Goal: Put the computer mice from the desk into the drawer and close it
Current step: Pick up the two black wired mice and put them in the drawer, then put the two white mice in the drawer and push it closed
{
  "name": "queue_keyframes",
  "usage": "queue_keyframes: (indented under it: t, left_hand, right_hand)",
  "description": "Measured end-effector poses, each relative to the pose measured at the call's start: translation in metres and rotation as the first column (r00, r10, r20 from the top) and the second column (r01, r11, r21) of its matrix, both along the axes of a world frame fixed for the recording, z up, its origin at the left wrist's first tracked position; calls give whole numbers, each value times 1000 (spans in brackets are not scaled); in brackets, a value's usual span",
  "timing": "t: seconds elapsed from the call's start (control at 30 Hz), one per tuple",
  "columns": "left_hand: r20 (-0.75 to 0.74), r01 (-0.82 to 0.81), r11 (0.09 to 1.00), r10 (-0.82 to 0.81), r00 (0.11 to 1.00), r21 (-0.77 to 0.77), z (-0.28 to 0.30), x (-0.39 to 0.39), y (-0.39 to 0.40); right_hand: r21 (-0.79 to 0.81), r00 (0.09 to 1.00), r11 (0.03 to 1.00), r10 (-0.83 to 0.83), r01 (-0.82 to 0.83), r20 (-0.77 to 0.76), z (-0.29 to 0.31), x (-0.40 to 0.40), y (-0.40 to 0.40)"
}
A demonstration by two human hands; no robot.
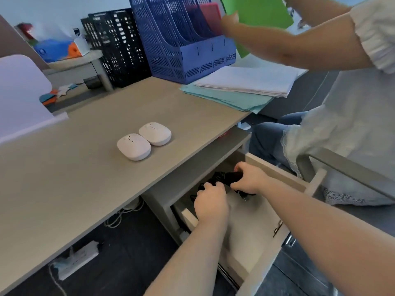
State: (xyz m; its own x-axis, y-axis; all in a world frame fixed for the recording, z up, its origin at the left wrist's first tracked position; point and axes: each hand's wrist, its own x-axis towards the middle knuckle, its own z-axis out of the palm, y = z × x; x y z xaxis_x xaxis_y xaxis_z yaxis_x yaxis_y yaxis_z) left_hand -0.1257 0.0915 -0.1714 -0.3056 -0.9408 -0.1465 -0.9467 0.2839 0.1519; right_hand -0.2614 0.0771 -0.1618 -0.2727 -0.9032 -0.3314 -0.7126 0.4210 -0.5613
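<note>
Both hands reach into the open drawer (252,236) below the desk (89,167). The left hand (210,201) has its fingers curled onto a black bundle of cable (224,178) at the drawer's back; the right hand (249,178) has thumb and fingers closed around the same bundle from the other side. Two white mice (144,141) lie on the desk, touching side by side, well apart from both hands. Behind them stand a blue file rack (183,39) and a black rack (119,45); paper stacks (241,86) lie near the desk's far edge. A second person (352,92), seated just beside the drawer, holds a green folder (258,16).
</note>
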Motion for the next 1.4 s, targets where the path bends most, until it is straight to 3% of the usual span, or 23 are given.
queue_keyframes:
  t: [0.2,0.37,0.57,0.73,1.17,1.4]
  left_hand:
    - [65,52,997,-56,996,56,-20,-7,-6]
    - [9,52,991,-54,999,126,-30,-7,-14]
    - [-12,62,984,-61,998,165,-21,-3,-25]
    - [-26,-23,965,31,999,262,-22,0,-30]
    - [0,11,991,-11,1000,135,-24,3,-25]
    - [31,96,992,-99,995,78,9,4,-23]
  right_hand:
    - [51,987,996,81,-75,-142,-37,6,-13]
    - [75,963,989,140,-126,-228,-53,1,-22]
    - [51,963,988,151,-143,-225,-53,-3,-31]
    - [34,968,990,144,-140,-207,-53,-1,-32]
    - [23,954,989,150,-149,-261,-49,0,-29]
    - [68,933,986,167,-153,-318,-15,2,-20]
